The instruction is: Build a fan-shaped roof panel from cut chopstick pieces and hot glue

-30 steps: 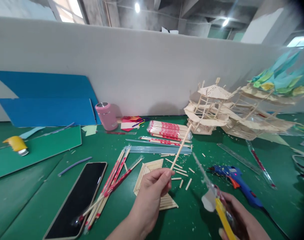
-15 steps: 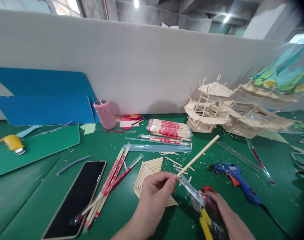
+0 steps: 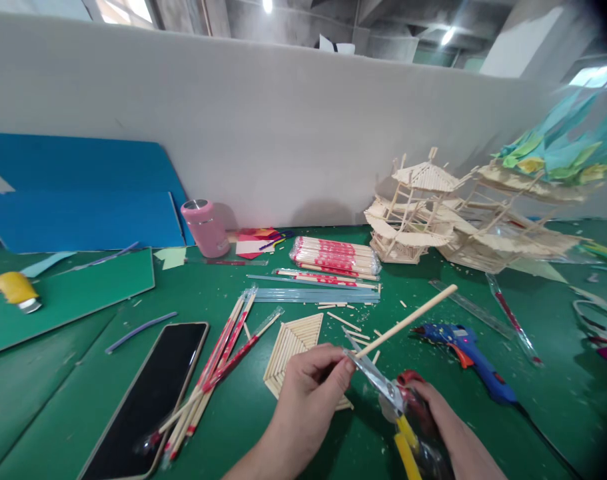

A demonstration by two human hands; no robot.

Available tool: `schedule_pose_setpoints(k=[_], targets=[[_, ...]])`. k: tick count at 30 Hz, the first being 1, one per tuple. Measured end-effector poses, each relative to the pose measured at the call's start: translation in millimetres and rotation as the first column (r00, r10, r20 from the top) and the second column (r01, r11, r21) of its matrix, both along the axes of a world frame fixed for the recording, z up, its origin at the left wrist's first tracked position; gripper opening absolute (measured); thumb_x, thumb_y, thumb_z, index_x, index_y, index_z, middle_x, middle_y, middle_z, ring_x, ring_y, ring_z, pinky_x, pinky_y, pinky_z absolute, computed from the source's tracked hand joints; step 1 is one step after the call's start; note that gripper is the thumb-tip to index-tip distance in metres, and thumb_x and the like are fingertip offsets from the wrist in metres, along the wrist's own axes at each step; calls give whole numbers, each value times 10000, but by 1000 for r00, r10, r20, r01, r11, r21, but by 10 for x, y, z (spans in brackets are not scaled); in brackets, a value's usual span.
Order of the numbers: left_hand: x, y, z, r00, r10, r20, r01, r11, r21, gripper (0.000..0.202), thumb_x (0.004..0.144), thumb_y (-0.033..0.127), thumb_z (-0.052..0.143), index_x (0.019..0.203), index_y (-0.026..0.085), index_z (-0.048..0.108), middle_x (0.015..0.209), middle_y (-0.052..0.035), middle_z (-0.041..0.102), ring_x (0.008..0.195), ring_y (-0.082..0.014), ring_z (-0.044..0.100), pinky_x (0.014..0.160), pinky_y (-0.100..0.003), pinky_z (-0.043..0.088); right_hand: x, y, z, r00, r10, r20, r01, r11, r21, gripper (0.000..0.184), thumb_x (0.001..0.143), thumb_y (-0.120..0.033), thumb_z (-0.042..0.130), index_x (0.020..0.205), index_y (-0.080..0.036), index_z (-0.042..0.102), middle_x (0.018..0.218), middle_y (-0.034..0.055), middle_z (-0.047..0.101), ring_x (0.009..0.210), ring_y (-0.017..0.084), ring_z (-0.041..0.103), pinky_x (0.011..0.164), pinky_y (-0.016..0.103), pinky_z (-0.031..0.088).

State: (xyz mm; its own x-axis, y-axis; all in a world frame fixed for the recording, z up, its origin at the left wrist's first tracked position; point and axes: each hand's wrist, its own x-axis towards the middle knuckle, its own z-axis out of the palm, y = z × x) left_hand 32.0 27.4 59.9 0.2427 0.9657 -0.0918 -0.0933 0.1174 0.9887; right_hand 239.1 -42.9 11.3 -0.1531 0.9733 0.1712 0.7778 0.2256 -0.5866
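Observation:
My left hand pinches the lower end of a wooden chopstick between thumb and fingers. The stick points up and to the right. In my right hand are scissors with red and yellow on their handles. The scissor blades are parted around the chopstick, close to my left fingertips. Behind and partly under my left hand lies a flat panel of sticks joined in an angled pattern. Short cut stick pieces are scattered just beyond the blades.
A blue glue gun with a cord lies at right. Wrapped chopsticks and a phone are at left. A chopstick bundle, a pink flask and stick-built pavilion models stand along the white partition.
The chopstick's free end has swung down and to the right, and its slant is lower. Both hands keep nearly the same place. The whole view has shifted slightly.

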Motion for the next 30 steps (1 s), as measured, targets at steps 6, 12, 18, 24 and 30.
schedule_pose_setpoints(k=[6, 12, 18, 24, 30], targets=[[-3, 6, -2, 1000, -6, -6, 7, 1000, 23, 208, 717, 308, 596, 647, 131, 678, 581, -9, 510, 572, -110, 425, 530, -209, 328, -12, -6, 1, 993, -90, -81, 77, 986, -147, 705, 460, -172, 693, 1140, -263, 531, 1153, 37, 611, 966, 343, 604, 761, 336, 536], [-11, -13, -26, 1000, -16, -8, 16, 999, 44, 211, 733, 304, 585, 658, 131, 679, 596, -14, 511, 582, -112, 430, 536, -212, 331, -7, -43, -26, 977, -163, -134, 132, 967, -217, 739, 453, -153, 698, 1162, -255, 517, 1172, 54, 598, 1011, 353, 576, 801, 356, 522], [1, -5, -34, 1000, -31, 5, 31, 998, 54, 215, 737, 304, 582, 663, 125, 674, 606, -15, 501, 577, -110, 425, 531, -214, 323, -27, -31, -7, 969, -189, -158, 147, 958, -246, 731, 452, -150, 693, 1153, -266, 521, 1166, 54, 600, 1017, 347, 575, 806, 357, 519], [-2, 1, -24, 999, -33, -4, 33, 998, 59, 214, 744, 295, 571, 655, 127, 670, 600, -12, 494, 579, -111, 422, 530, -214, 319, -47, -12, 28, 971, -186, -149, 143, 955, -260, 705, 441, -144, 688, 1115, -283, 536, 1156, 43, 605, 1001, 352, 583, 796, 373, 520], [8, 4, -34, 999, -29, -16, 30, 997, 70, 213, 749, 293, 568, 658, 129, 668, 587, -5, 483, 568, -106, 409, 519, -209, 312, -101, -7, 104, 972, -205, -113, 164, 940, -298, 693, 461, -158, 660, 1131, -260, 514, 1122, 55, 618, 996, 325, 589, 810, 352, 504]])
